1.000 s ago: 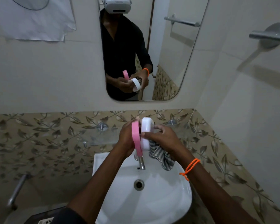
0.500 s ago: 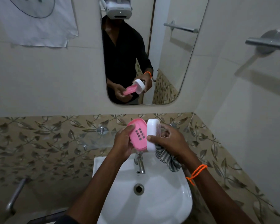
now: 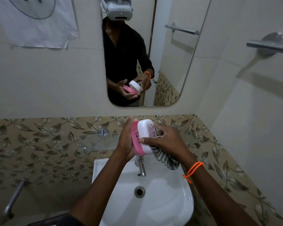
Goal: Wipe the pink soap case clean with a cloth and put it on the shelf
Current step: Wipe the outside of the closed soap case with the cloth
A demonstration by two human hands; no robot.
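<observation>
- the pink tray (image 3: 136, 141) of the soap case is held up in front of the person, above the tap (image 3: 141, 167) and the white sink (image 3: 162, 201); it stands almost on edge, its slotted face turned to the right
- the left hand (image 3: 124, 142) holds the pink tray from behind, palm against its back; the fingers lie mostly hidden behind the tray, so how far they curl cannot be told from this side; in the mirror (image 3: 170, 62) they show spread along the tray's underside
- the white lid (image 3: 145, 136) sits against the tray's right face, partly over it, tilted, with a printed design on its outer side
- the right hand (image 3: 167, 141) grips the lid, thumb pressed on its near side and fingers curled over the far side
- a striped cloth (image 3: 167, 160) hangs from under the right hand, bunched in the palm, just beside the lid's lower end
- a glass shelf (image 3: 96, 142) juts from the leaf-patterned tiles to the left of the hands, apart from the case
- an orange bead band (image 3: 194, 170) circles the right wrist
</observation>
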